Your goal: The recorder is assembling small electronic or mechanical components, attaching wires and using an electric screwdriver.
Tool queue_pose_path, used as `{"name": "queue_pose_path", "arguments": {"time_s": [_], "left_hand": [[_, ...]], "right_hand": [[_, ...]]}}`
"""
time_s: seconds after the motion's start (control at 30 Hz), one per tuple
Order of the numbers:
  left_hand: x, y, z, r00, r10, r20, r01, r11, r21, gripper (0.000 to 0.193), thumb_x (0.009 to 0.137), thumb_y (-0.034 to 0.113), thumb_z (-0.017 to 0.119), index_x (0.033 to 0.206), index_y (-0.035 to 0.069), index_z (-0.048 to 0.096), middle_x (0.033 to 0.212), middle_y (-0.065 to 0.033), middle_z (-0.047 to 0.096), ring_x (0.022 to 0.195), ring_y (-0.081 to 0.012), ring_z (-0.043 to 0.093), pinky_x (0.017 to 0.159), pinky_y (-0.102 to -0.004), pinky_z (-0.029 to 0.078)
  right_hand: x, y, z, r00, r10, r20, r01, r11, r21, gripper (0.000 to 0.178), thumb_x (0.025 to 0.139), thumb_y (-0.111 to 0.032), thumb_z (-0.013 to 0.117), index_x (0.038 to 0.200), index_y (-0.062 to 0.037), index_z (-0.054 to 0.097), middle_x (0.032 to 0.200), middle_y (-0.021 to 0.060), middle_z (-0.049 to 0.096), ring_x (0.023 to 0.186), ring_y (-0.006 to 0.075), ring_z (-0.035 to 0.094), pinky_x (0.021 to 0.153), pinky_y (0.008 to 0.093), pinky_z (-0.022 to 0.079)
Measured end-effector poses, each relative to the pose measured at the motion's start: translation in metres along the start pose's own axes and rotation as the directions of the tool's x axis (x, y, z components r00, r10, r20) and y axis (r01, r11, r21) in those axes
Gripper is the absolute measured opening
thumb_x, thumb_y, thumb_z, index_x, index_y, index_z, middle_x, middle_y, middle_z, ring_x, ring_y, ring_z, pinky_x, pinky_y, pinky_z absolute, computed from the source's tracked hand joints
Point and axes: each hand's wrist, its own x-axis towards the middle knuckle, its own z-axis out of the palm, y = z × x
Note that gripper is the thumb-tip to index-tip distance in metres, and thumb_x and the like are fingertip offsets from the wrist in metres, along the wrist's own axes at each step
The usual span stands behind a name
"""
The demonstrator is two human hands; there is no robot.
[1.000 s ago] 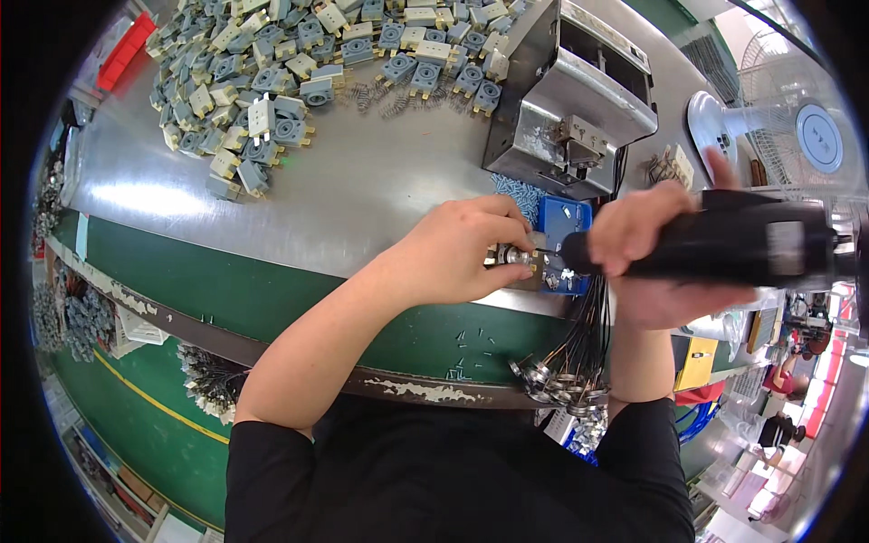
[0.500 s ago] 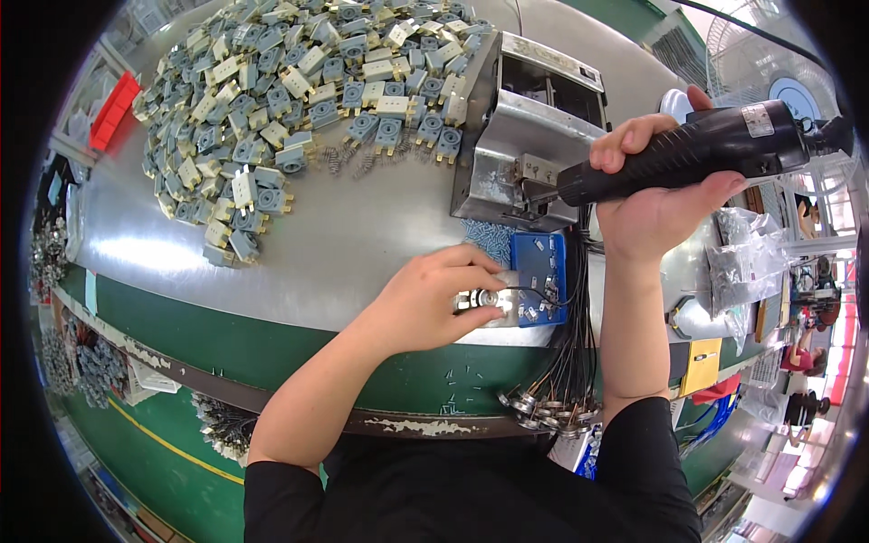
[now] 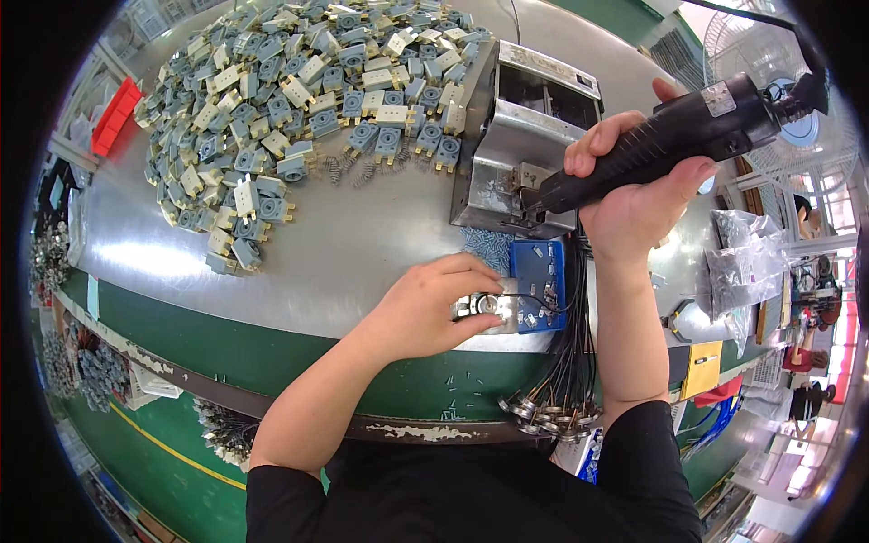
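A black electric screwdriver (image 3: pixel 665 140) lies across my right hand (image 3: pixel 638 208), whose fingers and thumb are wrapped round its body. Its tip points left and down at the front of a metal screw feeder (image 3: pixel 498 163), by a small block there; whether they touch, I cannot tell. Lower down, my left hand (image 3: pixel 434 308) pinches a small round silver metal part (image 3: pixel 486 305) between thumb and fingers, low over the steel tabletop. A thin black cable runs from this part to the right, across a blue tray (image 3: pixel 540 271) of small metal pieces.
A big heap of grey and cream switch-like housings (image 3: pixel 299 100) covers the far left, with loose springs (image 3: pixel 362 169) at its near edge. Small screws (image 3: pixel 489 246) lie beside the blue tray. Black cables with round metal ends (image 3: pixel 552 414) hang over the table's front edge.
My right hand has brought the screwdriver a little left and nearer, its tip now lower at the feeder's front. My left hand keeps its hold on the metal part, almost unmoved.
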Motion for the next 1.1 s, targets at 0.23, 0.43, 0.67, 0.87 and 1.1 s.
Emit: {"name": "queue_pose_path", "arguments": {"time_s": [0.23, 0.43, 0.67, 0.87, 1.1], "left_hand": [[-0.001, 0.001, 0.001, 1.000, 0.007, 0.003, -0.007, 1.000, 0.001, 0.033, 0.081, 0.013, 0.089, 0.110, 0.004, 0.077, 0.118, -0.0121, 0.075, 0.106, -0.0315, 0.075, 0.093, -0.0410, 0.060], [-0.003, 0.000, 0.002, 1.000, 0.014, 0.000, -0.014, 1.000, 0.011, 0.033, 0.081, 0.014, 0.088, 0.110, 0.003, 0.077, 0.117, -0.0126, 0.075, 0.106, -0.0321, 0.074, 0.093, -0.0409, 0.060], [-0.005, -0.003, 0.000, 1.000, -0.008, 0.012, 0.008, 1.000, 0.022, 0.035, 0.083, 0.020, 0.088, 0.111, 0.003, 0.076, 0.115, -0.0127, 0.072, 0.106, -0.0316, 0.072, 0.093, -0.0404, 0.058], [-0.006, 0.000, -0.004, 0.999, -0.039, 0.001, 0.039, 0.999, 0.013, 0.038, 0.084, 0.024, 0.087, 0.114, 0.004, 0.075, 0.111, -0.0123, 0.072, 0.102, -0.0334, 0.072, 0.088, -0.0419, 0.058], [-0.007, -0.005, -0.002, 0.989, 0.090, -0.114, -0.105, 0.986, -0.127, 0.041, 0.079, 0.018, 0.092, 0.113, 0.002, 0.076, 0.118, -0.0149, 0.074, 0.104, -0.0327, 0.073, 0.090, -0.0421, 0.059]], "right_hand": [[-0.004, -0.006, 0.001, 0.998, -0.007, 0.058, 0.008, 1.000, -0.027, 0.107, 0.088, -0.093, 0.048, 0.152, -0.0075, 0.035, 0.077, 0.0090, 0.057, 0.060, 0.0217, 0.056, 0.060, 0.0397, 0.050], [-0.014, -0.016, 0.001, 0.995, 0.060, 0.077, -0.064, 0.997, 0.048, 0.108, 0.088, -0.093, 0.047, 0.154, -0.0080, 0.034, 0.078, 0.0081, 0.056, 0.059, 0.0210, 0.056, 0.059, 0.0388, 0.050], [-0.038, -0.030, 0.011, 0.955, 0.168, 0.246, -0.248, 0.905, 0.345, 0.107, 0.094, -0.089, 0.044, 0.161, -0.0082, 0.029, 0.081, 0.0074, 0.054, 0.059, 0.0188, 0.055, 0.056, 0.0369, 0.049], [-0.061, -0.021, 0.026, 0.924, 0.195, 0.330, -0.310, 0.887, 0.344, 0.108, 0.094, -0.089, 0.044, 0.162, -0.0070, 0.026, 0.082, 0.0076, 0.054, 0.060, 0.0186, 0.055, 0.057, 0.0370, 0.050], [-0.066, -0.021, 0.025, 0.947, 0.151, 0.285, -0.241, 0.918, 0.315, 0.106, 0.095, -0.087, 0.046, 0.161, -0.0070, 0.027, 0.084, 0.0079, 0.053, 0.061, 0.0181, 0.054, 0.056, 0.0360, 0.048]]}}
